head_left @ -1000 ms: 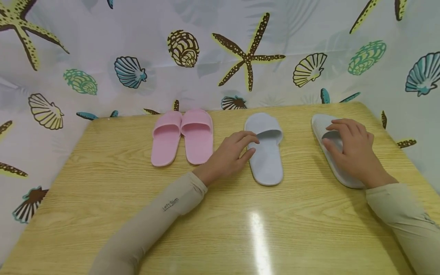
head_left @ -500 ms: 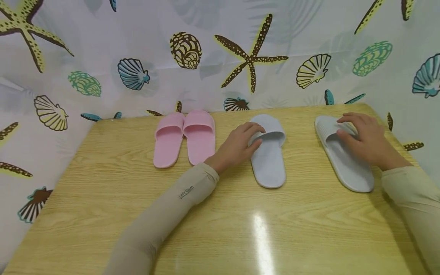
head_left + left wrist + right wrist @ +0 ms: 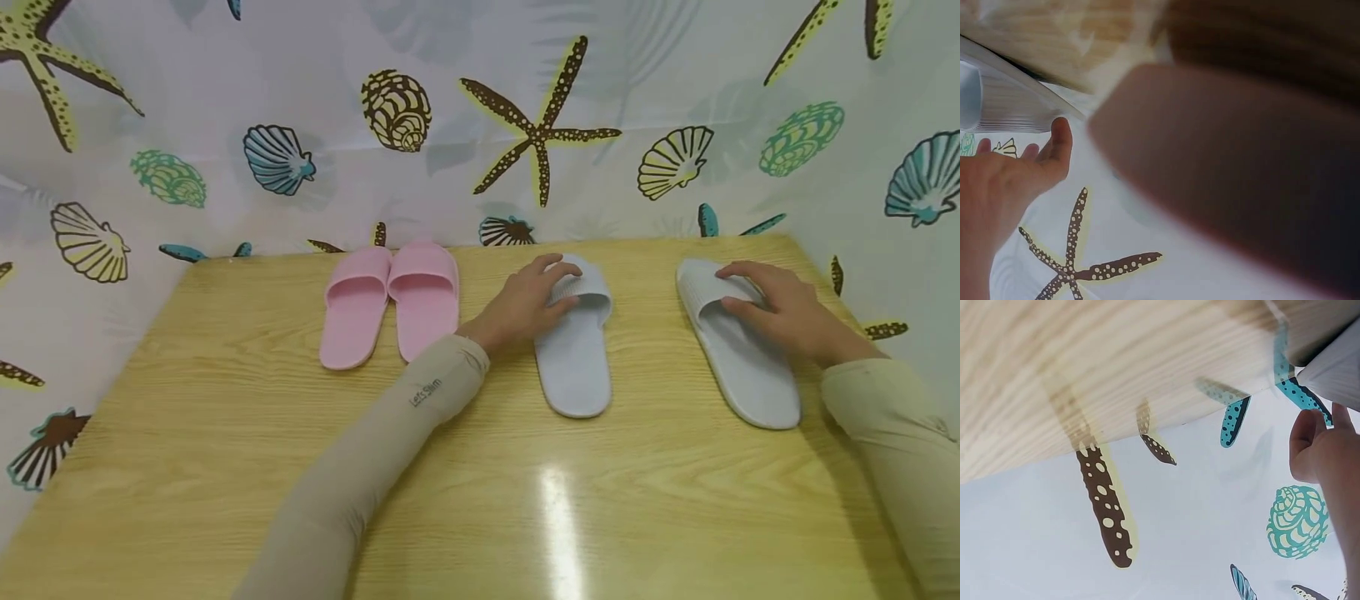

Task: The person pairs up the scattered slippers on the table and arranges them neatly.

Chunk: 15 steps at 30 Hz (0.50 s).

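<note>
Biggest thing first: a white sea-print cloth [image 3: 465, 67] hangs behind everything, covered in starfish and shells, right up behind the pink slippers [image 3: 423, 321], so I'll use that pair as my marker (right = the person's right). Under it there's a wood-grain table [image 3: 465, 500] with a bright streak of glare, nearer the person than the pink pair.

Two beige sleeves next. The left sleeve [image 3: 360, 475] comes up in front of the pink pair and just covers a bit of one heel; the right sleeve [image 3: 892, 450] is way off to the right of it.

The pink pair itself sits side by side, toes to the cloth, touching. Right of it, a little apart, is the nearer grey slipper [image 3: 573, 367], pretty much straight. Well to the right of the pair lies the farther grey slipper [image 3: 750, 375], slanted, toe end leaning toward the pinks.

Hands: the left hand [image 3: 525, 300], just right of the pinks, has loosely bent fingers over the nearer grey strap, thumb well apart. The right hand [image 3: 787, 312], far right, looks similar at the farther grey strap. Can't tell how firmly either one touches.

Smallest: dark lettering [image 3: 425, 392] on the left sleeve, in front of the pinks.
</note>
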Each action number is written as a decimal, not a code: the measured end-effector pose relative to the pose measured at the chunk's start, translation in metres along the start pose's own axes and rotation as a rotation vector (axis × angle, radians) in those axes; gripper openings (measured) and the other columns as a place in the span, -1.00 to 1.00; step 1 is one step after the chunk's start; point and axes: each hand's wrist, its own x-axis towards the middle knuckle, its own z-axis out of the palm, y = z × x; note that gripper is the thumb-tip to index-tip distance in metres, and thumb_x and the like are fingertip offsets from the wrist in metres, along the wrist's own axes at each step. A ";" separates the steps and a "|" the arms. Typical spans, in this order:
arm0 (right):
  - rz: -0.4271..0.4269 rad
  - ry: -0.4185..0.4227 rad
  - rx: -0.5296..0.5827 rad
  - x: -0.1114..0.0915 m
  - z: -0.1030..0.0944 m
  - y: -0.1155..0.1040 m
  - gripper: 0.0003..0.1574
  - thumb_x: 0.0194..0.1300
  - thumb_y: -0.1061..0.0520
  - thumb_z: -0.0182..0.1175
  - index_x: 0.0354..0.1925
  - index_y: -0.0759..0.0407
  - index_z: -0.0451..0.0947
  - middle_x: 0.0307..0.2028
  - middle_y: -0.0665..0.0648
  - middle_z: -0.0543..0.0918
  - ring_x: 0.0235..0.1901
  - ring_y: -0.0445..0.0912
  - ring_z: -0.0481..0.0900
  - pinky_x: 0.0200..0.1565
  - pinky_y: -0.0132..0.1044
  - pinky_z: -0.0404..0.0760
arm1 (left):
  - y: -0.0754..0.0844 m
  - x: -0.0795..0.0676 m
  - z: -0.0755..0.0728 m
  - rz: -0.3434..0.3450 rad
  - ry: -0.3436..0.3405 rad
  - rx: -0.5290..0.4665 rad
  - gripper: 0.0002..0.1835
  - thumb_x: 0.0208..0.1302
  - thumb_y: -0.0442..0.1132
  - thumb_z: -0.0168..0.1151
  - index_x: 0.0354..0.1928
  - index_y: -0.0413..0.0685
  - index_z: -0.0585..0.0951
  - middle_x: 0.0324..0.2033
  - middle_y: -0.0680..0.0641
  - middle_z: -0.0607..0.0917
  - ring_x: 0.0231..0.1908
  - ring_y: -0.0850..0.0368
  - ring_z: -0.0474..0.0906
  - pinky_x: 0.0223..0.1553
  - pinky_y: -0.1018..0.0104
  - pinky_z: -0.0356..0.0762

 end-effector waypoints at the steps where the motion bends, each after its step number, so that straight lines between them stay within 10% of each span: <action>1: 0.002 -0.007 0.001 -0.001 0.001 0.000 -0.46 0.46 -0.02 0.10 0.33 0.09 0.36 0.37 0.40 0.36 0.33 0.44 0.23 0.17 0.46 0.07 | -0.001 0.001 0.000 -0.003 -0.023 -0.002 -0.56 0.50 0.04 0.05 0.35 0.21 0.38 0.49 -0.08 0.24 0.49 -0.03 0.19 0.44 -0.18 0.20; 11: 0.036 -0.105 0.088 -0.003 -0.002 0.002 -0.41 0.54 -0.01 0.02 0.43 0.06 0.23 0.44 0.40 0.22 0.42 0.42 0.09 0.34 0.40 0.04 | -0.004 0.001 0.002 0.034 -0.066 0.032 -0.55 0.50 0.07 0.03 0.35 0.20 0.38 0.37 -0.07 0.38 0.36 -0.04 0.32 0.33 -0.04 0.30; 15: -0.011 -0.080 0.099 -0.003 0.001 0.002 -0.44 0.53 0.07 0.04 0.41 0.12 0.27 0.41 0.37 0.27 0.44 0.16 0.13 0.47 -0.23 0.06 | -0.006 -0.001 0.002 0.046 -0.067 0.018 -0.53 0.50 0.04 0.04 0.37 0.18 0.37 0.36 -0.11 0.39 0.37 -0.02 0.32 0.39 0.03 0.29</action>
